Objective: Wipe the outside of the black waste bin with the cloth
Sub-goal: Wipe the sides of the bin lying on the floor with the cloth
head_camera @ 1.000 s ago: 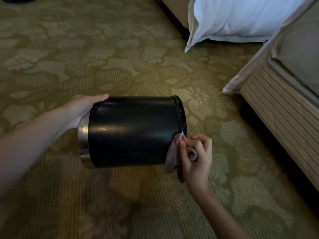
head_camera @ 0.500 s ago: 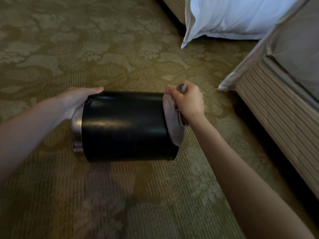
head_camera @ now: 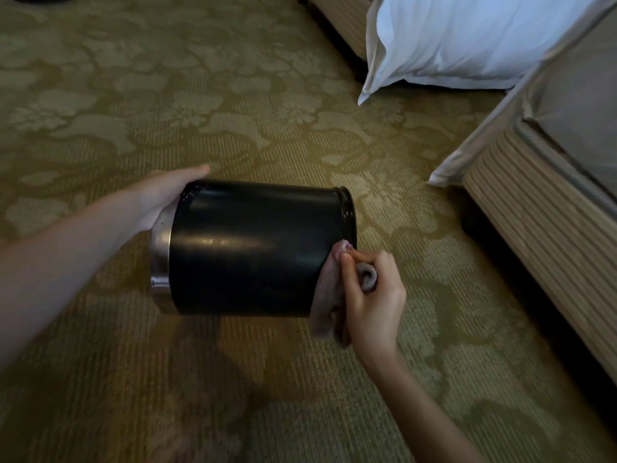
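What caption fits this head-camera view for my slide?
Left hand holds a black waste bin sideways over carpet while the right hand presses a cloth against its lipped end.

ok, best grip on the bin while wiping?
Its silver-ringed end, from the left, as the left hand does: the bin lies sideways, its smooth wall gives no purchase, and that leaves the wall free for the cloth in the right hand.
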Demonstrator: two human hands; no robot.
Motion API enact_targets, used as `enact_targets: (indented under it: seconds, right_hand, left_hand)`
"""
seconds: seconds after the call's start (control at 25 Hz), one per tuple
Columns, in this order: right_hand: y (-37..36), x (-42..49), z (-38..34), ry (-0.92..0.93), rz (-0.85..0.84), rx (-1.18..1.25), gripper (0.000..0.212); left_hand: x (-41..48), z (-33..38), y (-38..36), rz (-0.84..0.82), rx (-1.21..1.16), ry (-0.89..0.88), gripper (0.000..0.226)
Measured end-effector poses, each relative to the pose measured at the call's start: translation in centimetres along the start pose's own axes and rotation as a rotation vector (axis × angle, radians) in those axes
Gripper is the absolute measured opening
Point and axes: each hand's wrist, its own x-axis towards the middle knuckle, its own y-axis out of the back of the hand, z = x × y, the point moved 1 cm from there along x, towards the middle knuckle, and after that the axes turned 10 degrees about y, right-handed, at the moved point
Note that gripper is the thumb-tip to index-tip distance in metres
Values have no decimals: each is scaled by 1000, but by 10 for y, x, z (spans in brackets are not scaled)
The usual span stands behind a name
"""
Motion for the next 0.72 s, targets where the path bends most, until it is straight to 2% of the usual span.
enact_targets:
  seconds: [0.12,0.28,0.44,0.6,0.72]
  right_hand:
    - [-5,17,-2,-20,-6,14,27]
    - [-12,60,-8,-130,-58,2,33]
    - [-9,89,-15,-276,-110,-28,35]
    - [-1,114,-13,-335,-302,-40,33]
    - [-13,128,-11,-337,-368,-116,33]
  left_hand:
    - [-12,-27,4,-21,-122,-79,41]
    - [-29,-79,7,50,89,-220,36]
    - [-46,-73,1,106,162,-268,38]
    - [-49,-73,-1,141,-18,-156,32]
    - [-47,-70,-8,164,-202,-129,26]
